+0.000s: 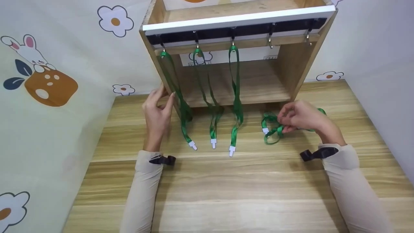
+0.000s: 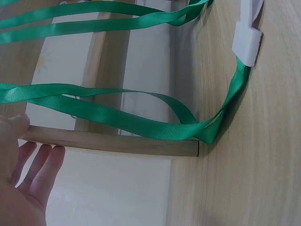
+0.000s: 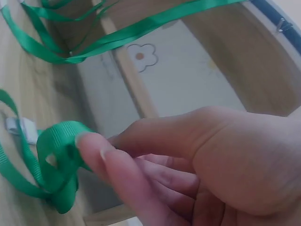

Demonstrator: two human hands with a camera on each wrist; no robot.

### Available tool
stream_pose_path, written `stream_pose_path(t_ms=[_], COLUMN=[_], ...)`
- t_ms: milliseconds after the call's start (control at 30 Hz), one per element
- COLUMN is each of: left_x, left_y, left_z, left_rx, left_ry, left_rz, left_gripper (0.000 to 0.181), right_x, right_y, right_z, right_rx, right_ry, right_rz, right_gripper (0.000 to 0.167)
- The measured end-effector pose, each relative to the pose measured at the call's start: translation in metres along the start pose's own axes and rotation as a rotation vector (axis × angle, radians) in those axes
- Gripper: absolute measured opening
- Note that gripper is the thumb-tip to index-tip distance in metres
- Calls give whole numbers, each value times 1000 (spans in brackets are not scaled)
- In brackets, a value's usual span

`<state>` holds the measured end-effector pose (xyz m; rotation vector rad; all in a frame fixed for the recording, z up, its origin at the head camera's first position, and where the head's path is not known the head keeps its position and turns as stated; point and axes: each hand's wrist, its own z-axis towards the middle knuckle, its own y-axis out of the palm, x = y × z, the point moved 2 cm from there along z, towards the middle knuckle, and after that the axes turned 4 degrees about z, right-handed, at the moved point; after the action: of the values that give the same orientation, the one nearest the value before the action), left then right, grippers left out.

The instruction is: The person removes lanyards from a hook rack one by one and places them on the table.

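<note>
My left hand (image 1: pixel 157 108) grips the left side panel of a wooden shelf (image 1: pixel 239 81); in the left wrist view its thumb and fingers lie on opposite faces of the panel's edge (image 2: pixel 117 142). Three green lanyards hang from the shelf's left hooks: the left lanyard (image 1: pixel 184 111), the middle lanyard (image 1: pixel 212 121) and the third lanyard (image 1: pixel 237 103). Each ends in a white clip near the tabletop. At the right, my right hand (image 1: pixel 302 116) pinches a bunched green lanyard (image 3: pixel 61 146) between thumb and fingers. Part of that lanyard is hidden behind the hand.
Two bare hooks, one hook (image 1: pixel 270 41) and another hook (image 1: pixel 308 38), are on the right of the shelf's dark strip (image 1: pixel 252 30). More green ribbon (image 1: pixel 321 111) shows beyond the right hand. Patterned walls (image 1: pixel 64 129) border the wood-grain table (image 1: pixel 242 194).
</note>
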<state>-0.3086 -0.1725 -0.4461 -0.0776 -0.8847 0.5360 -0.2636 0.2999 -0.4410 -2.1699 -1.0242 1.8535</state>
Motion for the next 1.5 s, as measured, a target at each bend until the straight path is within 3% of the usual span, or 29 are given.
stream_pose_path(t_ms=[200, 367, 633, 733, 867, 1100, 1300, 1500], left_x=[0, 1, 20, 18, 8, 0, -2, -1], left_y=[-1, 0, -1, -1, 0, 1, 0, -2], left_z=[0, 0, 0, 0, 1, 1, 2, 1], left_rx=[-2, 6, 4, 5, 9, 3, -2, -7], left_ry=[0, -4, 6, 4, 3, -7, -6, 16], left_rz=[3, 20, 20, 23, 27, 26, 12, 12], left_gripper=[49, 49, 47, 48, 48, 48, 49, 50], right_x=[6, 4, -1, -3, -6, -14, -27, -39], right_y=[12, 27, 32, 31, 28, 20, 15, 21], right_z=[7, 11, 12, 12, 11, 7, 0, -4], right_rx=[-87, -135, -142, -131, -96, -18, 113, 248], right_ry=[69, 39, 30, 5, -47, -119, -188, -232], right_rz=[-5, -88, -99, -124, -142, -56, -49, 25], right_gripper=[16, 15, 17, 19, 19, 22, 16, 16])
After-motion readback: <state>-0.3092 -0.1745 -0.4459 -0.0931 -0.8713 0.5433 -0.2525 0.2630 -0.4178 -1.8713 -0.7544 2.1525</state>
